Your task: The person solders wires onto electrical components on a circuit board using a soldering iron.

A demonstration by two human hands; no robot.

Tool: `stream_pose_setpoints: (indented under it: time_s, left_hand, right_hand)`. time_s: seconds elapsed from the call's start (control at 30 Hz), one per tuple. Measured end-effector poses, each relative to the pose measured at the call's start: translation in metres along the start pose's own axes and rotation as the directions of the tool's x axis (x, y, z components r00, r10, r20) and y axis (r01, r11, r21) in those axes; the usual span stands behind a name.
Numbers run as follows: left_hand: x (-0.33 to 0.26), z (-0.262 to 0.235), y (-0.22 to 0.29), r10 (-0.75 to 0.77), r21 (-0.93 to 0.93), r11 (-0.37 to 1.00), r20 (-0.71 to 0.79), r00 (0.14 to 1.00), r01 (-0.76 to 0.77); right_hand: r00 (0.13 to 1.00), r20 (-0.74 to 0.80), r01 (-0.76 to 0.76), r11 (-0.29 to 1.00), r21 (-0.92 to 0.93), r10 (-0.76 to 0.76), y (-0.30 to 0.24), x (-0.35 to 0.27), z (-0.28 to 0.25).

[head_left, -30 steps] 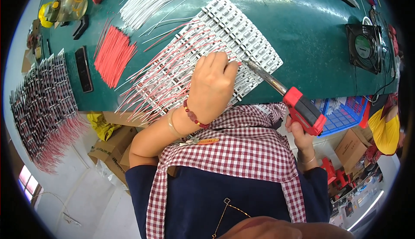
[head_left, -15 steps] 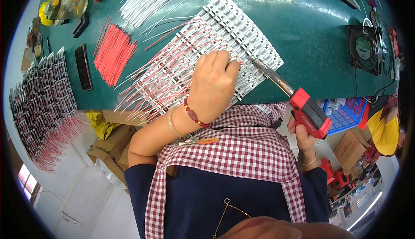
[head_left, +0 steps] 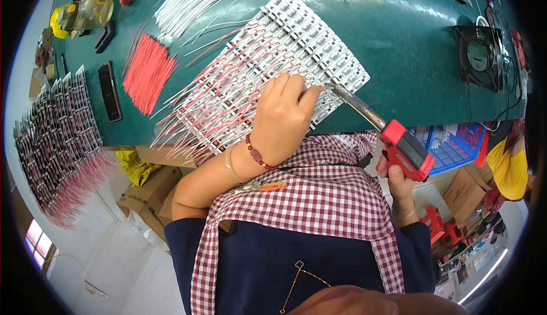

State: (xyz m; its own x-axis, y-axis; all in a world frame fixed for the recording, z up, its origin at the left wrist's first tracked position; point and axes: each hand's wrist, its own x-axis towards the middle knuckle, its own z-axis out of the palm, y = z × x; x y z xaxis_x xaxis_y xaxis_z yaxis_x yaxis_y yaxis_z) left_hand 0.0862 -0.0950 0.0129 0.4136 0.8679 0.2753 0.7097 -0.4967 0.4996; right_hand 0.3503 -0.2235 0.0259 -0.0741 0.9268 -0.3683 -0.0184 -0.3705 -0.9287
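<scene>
In the head view, the left hand (head_left: 282, 107) arches over the board (head_left: 327, 50) on the desk (head_left: 399, 70), fingers curled; I cannot tell its hidden grip. The right hand (head_left: 400, 184) wraps the iron (head_left: 405, 150), slanting toward the left thumb.

tabletop (head_left: 399, 58): smooth, glossy | soldering gun barrel (head_left: 359, 106): metal | handle (head_left: 408, 150): plastic | apron (head_left: 307, 201): cloth

I'm standing in an assembly workshop: 1 green workbench (head_left: 399, 58) carries ranks of small white parts (head_left: 322, 44), red wires (head_left: 148, 78) and white wires (head_left: 196, 4) in 2 bundles; a soldering gun (head_left: 405, 150) is out, with cardboard boxes (head_left: 149, 194) and a blue basket (head_left: 458, 154) stowed lower down.
</scene>
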Motion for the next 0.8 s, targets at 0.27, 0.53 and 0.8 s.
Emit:
stream_pose_setpoints:
  time_s: [0.27,0.53,0.8]
  left_hand:
    - [-0.001,0.004,0.000,-0.051,-0.018,0.999,-0.024,0.998,0.050]
    - [0.002,0.003,0.000,-0.065,-0.035,0.997,-0.001,0.998,0.065]
    - [0.002,0.004,0.000,-0.062,-0.007,0.998,-0.010,0.998,0.062]
  right_hand:
    - [1.000,0.027,0.012,0.997,-0.072,-0.010,0.002,0.004,0.001]
    - [1.000,-0.009,0.020,0.994,-0.104,-0.021,0.001,0.003,0.001]
    - [0.998,-0.039,0.046,0.993,-0.109,-0.051,-0.006,0.004,0.000]
